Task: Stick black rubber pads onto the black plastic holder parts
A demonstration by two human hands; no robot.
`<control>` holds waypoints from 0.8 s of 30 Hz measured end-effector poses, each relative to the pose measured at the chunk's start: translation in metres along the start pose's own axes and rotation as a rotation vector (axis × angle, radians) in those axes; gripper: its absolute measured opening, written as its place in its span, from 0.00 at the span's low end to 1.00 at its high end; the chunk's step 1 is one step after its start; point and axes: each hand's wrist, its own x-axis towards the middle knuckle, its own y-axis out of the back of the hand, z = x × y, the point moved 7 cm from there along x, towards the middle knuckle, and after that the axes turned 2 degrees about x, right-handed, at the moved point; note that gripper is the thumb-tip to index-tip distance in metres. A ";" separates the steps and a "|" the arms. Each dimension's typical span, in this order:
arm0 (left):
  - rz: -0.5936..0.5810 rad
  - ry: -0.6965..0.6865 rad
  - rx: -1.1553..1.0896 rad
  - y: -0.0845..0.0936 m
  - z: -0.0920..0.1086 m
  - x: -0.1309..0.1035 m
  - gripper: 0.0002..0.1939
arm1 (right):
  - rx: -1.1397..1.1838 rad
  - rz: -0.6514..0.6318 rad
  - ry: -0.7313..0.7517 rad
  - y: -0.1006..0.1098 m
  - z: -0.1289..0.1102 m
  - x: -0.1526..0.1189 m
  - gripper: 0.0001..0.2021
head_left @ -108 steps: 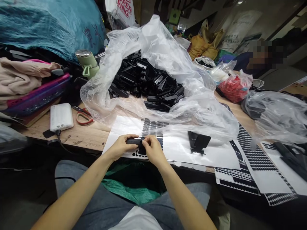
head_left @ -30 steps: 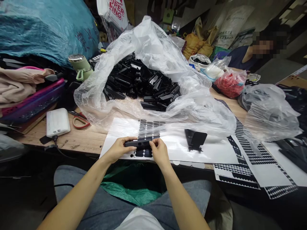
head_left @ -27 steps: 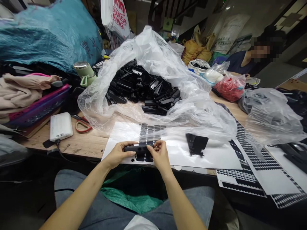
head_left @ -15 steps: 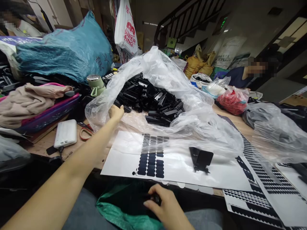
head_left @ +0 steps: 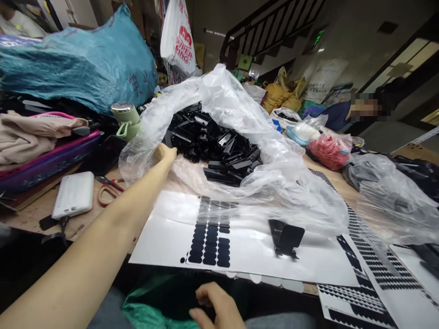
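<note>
My left hand (head_left: 166, 155) reaches to the left edge of a heap of black plastic parts (head_left: 219, 141) in a clear plastic bag (head_left: 284, 178). Its fingers are curled in against the heap, and whatever they hold is hidden. Low in front of me, my right hand (head_left: 217, 304) hovers over an open green bag (head_left: 147, 306) at my lap. Thumb and fingers are apart there, with nothing seen between them. On a white sheet with black oval stickers (head_left: 209, 244) stands a black folding stand (head_left: 288, 237), nearer to me than the heap.
Left on the table are red-handled scissors (head_left: 109, 189), a white power bank (head_left: 73, 194), a green cup (head_left: 126, 121) and a purple basket (head_left: 51, 155). A big blue sack (head_left: 82, 68) stands behind. More sticker sheets (head_left: 373, 260) lie right. A person (head_left: 338, 114) is at the far right.
A small dark thing that was in my right hand no longer shows, and its fingers have parted. That hand is lower and further left. My left hand stays by the heap; the view has shifted slightly.
</note>
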 end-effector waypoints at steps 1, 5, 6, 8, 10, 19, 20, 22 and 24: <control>0.067 0.009 0.040 0.007 0.001 -0.004 0.31 | 0.013 -0.039 0.028 0.002 -0.013 0.009 0.06; 0.171 -0.311 0.172 0.035 0.031 -0.056 0.37 | -0.168 -0.056 0.157 0.001 -0.048 0.051 0.06; 0.111 -0.441 0.207 0.036 0.039 -0.078 0.37 | -0.245 -0.060 0.171 -0.003 -0.051 0.061 0.07; -0.142 -0.649 0.283 0.027 0.043 -0.129 0.36 | -0.391 -0.091 0.184 -0.015 -0.052 0.074 0.07; -0.451 -0.737 0.319 0.011 0.028 -0.180 0.33 | -0.495 -0.123 0.191 -0.025 -0.050 0.079 0.08; -0.672 -0.266 -0.275 0.016 -0.043 -0.232 0.18 | -0.131 -0.092 0.178 0.010 -0.058 0.075 0.05; -0.792 -0.163 -0.376 0.013 -0.044 -0.236 0.16 | -0.026 -0.055 0.147 0.020 -0.058 0.078 0.05; -1.009 0.037 -0.563 0.009 -0.043 -0.245 0.15 | 0.122 0.049 0.110 0.036 -0.059 0.086 0.06; -1.102 0.165 -0.678 0.008 -0.040 -0.249 0.14 | 0.194 0.138 0.105 0.045 -0.060 0.092 0.07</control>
